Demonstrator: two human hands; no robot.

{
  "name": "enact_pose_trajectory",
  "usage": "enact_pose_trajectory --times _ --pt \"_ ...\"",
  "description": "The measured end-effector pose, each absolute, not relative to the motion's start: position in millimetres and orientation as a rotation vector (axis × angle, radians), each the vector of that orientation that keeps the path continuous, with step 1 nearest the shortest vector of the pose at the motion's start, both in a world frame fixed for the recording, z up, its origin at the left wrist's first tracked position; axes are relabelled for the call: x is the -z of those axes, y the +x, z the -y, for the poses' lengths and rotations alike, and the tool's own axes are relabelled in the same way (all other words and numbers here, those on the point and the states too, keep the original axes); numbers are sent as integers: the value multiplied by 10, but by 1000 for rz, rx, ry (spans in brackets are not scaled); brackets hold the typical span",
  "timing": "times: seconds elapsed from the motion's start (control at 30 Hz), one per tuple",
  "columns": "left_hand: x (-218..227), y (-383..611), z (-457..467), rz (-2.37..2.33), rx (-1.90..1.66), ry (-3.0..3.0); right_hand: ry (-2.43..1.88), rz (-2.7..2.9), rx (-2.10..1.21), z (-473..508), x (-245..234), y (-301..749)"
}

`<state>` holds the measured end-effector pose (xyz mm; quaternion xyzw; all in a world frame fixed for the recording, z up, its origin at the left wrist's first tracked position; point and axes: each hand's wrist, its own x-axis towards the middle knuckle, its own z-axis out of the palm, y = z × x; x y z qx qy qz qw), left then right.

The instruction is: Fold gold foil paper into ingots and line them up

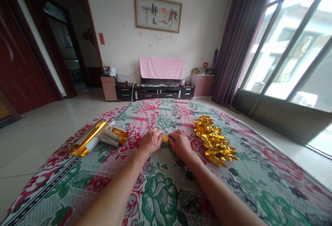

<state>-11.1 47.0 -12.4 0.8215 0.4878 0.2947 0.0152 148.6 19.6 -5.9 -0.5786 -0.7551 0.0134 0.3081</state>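
A small piece of gold foil paper [165,138] lies on the flower-patterned cloth [160,191] between my two hands. My left hand [150,141] has its fingers curled and pressed onto the paper's left end. From the other side, my right hand [179,143] pinches the paper with bent fingers. Most of the paper is hidden under my fingers. To the right of my right hand runs a row of several folded gold paper pieces [215,141].
Left of my hands lie gold foil sheets and white rolled papers [100,137]. Beyond the cloth are a tiled floor [38,132], a low dark cabinet [155,91] with a pink cloth over it, and large windows [293,46] at the right.
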Motion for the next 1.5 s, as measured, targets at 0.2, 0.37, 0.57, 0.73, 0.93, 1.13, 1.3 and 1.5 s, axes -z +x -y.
enact_pose_trajectory --times 0.2,0.37,0.57,0.73,0.93,1.13,1.3,1.5 --pt "99 -109 -356 -1530 -920 2589 -1479 2027 -13 -174 63 1487" --pt "118 -111 -362 -1547 -918 2588 -1562 1963 -61 -198 77 1460" --pt "170 -137 -448 -1427 -995 2580 -1464 1867 -114 -211 112 1468" --pt "128 -141 -431 -1274 -1080 2539 -1371 1800 -209 -198 99 1485" --pt "101 -142 -397 -1312 -1077 2510 -1329 1764 -283 -179 71 1484" --pt "79 -148 -392 -1332 -1057 2380 -1332 1732 -412 -163 16 1495" --pt "12 -154 -362 -1241 -1028 2185 -1327 1685 -489 -163 -1 1510" --pt "-9 -201 -413 -1147 -929 1904 -1266 1683 -590 -193 23 1520"
